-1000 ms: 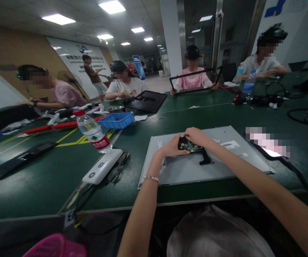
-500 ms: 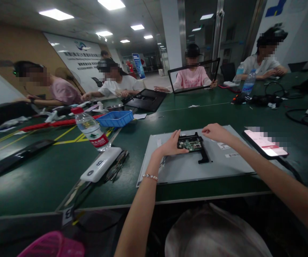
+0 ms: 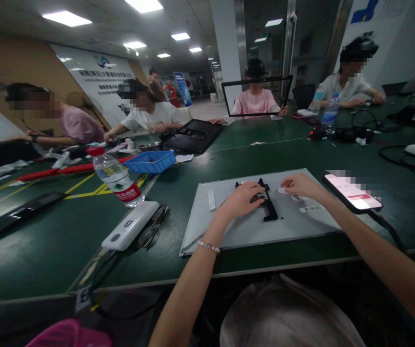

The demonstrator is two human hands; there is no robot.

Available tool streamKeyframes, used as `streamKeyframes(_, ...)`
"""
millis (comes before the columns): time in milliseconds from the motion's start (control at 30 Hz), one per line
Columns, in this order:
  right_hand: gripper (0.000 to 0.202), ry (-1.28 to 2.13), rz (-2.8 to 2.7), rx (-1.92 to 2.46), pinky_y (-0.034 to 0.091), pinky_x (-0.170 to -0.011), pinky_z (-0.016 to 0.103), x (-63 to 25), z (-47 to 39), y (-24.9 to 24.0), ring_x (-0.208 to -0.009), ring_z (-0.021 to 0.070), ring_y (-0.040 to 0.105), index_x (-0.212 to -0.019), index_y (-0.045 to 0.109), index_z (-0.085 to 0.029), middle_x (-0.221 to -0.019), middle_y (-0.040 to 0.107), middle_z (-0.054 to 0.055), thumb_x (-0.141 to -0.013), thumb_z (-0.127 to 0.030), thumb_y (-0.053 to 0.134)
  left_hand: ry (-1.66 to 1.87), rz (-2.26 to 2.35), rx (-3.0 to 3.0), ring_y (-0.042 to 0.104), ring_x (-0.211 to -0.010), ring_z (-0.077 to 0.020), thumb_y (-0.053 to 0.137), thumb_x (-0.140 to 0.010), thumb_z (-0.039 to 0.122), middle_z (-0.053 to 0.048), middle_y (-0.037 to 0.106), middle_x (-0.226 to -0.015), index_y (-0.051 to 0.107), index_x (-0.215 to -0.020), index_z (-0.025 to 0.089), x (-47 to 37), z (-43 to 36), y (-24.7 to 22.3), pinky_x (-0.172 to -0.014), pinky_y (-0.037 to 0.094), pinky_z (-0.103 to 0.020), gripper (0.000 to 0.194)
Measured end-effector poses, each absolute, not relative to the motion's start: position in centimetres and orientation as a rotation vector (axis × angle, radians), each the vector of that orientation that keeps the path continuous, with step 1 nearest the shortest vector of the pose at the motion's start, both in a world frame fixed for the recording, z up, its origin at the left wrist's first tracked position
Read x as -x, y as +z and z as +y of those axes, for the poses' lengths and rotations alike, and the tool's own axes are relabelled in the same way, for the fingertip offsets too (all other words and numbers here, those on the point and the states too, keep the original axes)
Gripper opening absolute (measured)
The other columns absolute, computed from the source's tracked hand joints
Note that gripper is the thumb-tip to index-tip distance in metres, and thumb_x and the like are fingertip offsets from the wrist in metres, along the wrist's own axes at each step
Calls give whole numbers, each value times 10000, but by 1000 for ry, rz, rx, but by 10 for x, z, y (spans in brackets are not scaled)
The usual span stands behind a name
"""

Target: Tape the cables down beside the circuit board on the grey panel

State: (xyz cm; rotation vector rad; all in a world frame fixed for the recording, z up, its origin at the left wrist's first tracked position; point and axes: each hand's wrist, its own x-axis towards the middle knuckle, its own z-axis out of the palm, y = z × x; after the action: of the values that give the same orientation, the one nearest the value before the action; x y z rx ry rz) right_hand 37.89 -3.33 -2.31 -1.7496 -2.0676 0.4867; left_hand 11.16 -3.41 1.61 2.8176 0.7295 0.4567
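A pink basket (image 3: 72, 333) sits lowest in view, left of the grey panel (image 3: 225, 233) and below the green worktop (image 3: 157, 265). On the worktop, left of the panel, are a white box (image 3: 131, 226) with a black cord and a pair of glasses (image 3: 156, 226). The left hand (image 3: 241, 200) lies over the circuit board (image 3: 261, 196) and its black bracket (image 3: 270, 209), on the middle of the panel; its fingers are a bit bent, but I can't tell if they grip. The right hand (image 3: 299, 187) has its fingertips close together by a small white patch (image 3: 284, 190) on the panel; I can't tell if they pinch it.

Right now, the left hand seems to steady the board while the right works beside it. Moving the board would call for a soft hold on the bracket.

Right of the panel lies a lit phone (image 3: 354, 193). Farther off, left of the panel, are a bottle (image 3: 124, 185) and a blue tray (image 3: 151, 163). Past the panel, a person (image 3: 252, 103) holds a black frame (image 3: 226, 99).
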Motion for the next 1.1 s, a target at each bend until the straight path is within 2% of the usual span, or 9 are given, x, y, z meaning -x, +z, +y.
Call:
streamKeyframes(233,208,715,-1892,1662,518,-650,266,-375,-40,-17,-770,185,666,-938,723,-169,-919,721,79,-777,-274,643,430,711,-2834,505,-1165,-246,478,-900,295,-100,568,-1242,559,-1236,194,-112,-36,14,-1020,390,-414,360)
streamKeyframes(467,197,1047,-1752,1566,524,-618,238,-356,-46,-13,-698,142,641,-924,729,-168,-866,717,69,-791,-284,641,427,819,-2840,459,-1234,-247,398,-939,316,-100,515,-1334,393,-1385,190,-116,-40,13,-1055,358,-410,463)
streamKeyframes(600,175,1089,-1693,1573,531,-626,236,-350,-46,-13,-683,131,635,-913,720,-153,-847,713,79,-797,-261,645,417,759,-2889,451,-1233,-234,348,-955,284,-96,519,-1312,410,-1370,195,-121,-42,12,-1062,345,-408,429)
streamKeyframes(867,167,1166,-1726,1463,522,-607,216,-348,-44,-19,-666,116,618,-923,688,-154,-809,694,52,-791,-249,646,385,689,-2933,455,-1207,-245,382,-939,254,-88,522,-1265,533,-1268,238,-126,-43,9,-1045,357,-420,362)
streamKeyframes(1100,133,1086,-1560,1468,527,-655,221,-347,-53,-2,-777,141,644,-906,654,-157,-862,698,65,-814,-246,620,456,748,-2917,437,-1232,-237,404,-929,256,-92,497,-1312,373,-1390,209,-125,-42,9,-1064,340,-392,465)
